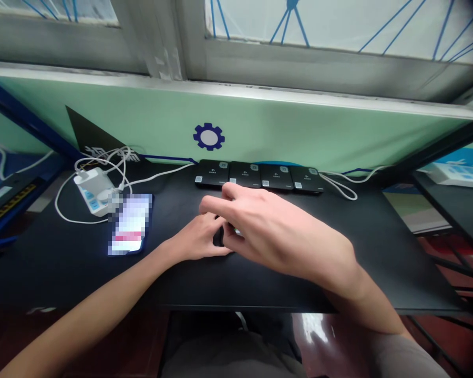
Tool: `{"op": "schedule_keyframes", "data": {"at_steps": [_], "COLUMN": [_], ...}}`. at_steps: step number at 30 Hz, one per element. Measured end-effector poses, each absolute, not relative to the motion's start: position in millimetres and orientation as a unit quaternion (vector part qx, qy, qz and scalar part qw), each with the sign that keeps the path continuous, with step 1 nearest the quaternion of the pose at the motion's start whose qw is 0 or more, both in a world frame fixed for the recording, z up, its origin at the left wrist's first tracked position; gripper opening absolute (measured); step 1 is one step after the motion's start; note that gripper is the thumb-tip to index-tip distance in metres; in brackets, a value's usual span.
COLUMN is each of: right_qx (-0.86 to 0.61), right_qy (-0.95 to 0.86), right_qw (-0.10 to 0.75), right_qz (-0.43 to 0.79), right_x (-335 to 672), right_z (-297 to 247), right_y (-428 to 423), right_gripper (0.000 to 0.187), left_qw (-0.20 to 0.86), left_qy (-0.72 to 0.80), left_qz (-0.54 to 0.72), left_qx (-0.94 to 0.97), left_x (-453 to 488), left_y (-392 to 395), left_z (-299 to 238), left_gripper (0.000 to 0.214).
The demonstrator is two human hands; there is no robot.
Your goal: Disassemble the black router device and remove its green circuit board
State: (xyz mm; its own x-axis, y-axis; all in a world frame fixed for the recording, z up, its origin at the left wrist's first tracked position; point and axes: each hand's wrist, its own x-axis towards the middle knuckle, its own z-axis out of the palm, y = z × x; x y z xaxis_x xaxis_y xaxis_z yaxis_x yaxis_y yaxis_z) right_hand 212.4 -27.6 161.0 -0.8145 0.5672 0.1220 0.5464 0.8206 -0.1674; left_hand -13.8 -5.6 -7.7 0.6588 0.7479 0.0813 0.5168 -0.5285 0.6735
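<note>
Both my hands meet over the middle of a black table [55,262]. My left hand [195,239] lies low with its fingers curled round a small dark object [218,237] that is mostly hidden. My right hand [268,228] reaches across on top of it, fingers bent and pressed on the same object. Just behind the hands, several flat black boxes [260,176] with small labels sit in a row against the green wall panel.
A lit phone [130,223] lies left of the hands. Further left a white power strip [92,190] has white cables [157,175] running to the boxes. A black device [8,198] sits at far left. Dark shelf frames stand at right.
</note>
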Motion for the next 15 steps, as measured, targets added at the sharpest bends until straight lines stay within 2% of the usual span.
{"op": "schedule_keyframes", "data": {"at_steps": [4, 9, 11, 14, 15], "right_qx": [-0.327, -0.383, -0.391, -0.368, -0.351], "right_qy": [-0.94, -0.922, -0.92, -0.929, -0.935], "right_qw": [0.079, 0.053, 0.035, 0.04, 0.052], "right_qz": [0.055, 0.017, 0.005, 0.007, 0.015], "right_x": [208.8, 200.8, 199.7, 203.6, 205.9], "right_z": [165.1, 171.4, 171.3, 166.4, 164.0], "right_y": [-28.9, -28.3, -26.9, -25.0, -24.9], "right_gripper": [0.011, 0.034, 0.028, 0.004, 0.008], "left_qw": [0.314, 0.309, 0.3, 0.291, 0.29], "left_qy": [0.354, 0.338, 0.333, 0.328, 0.33], "left_qz": [0.211, 0.217, 0.212, 0.214, 0.214], "left_qx": [0.855, 0.862, 0.868, 0.873, 0.872], "left_x": [-14.0, -14.8, -15.4, -16.1, -16.1], "left_y": [-4.7, -3.0, -2.3, -2.0, -2.2], "left_z": [-8.6, -7.5, -7.5, -9.1, -9.8], "left_gripper": [0.066, 0.068, 0.07, 0.065, 0.065]}}
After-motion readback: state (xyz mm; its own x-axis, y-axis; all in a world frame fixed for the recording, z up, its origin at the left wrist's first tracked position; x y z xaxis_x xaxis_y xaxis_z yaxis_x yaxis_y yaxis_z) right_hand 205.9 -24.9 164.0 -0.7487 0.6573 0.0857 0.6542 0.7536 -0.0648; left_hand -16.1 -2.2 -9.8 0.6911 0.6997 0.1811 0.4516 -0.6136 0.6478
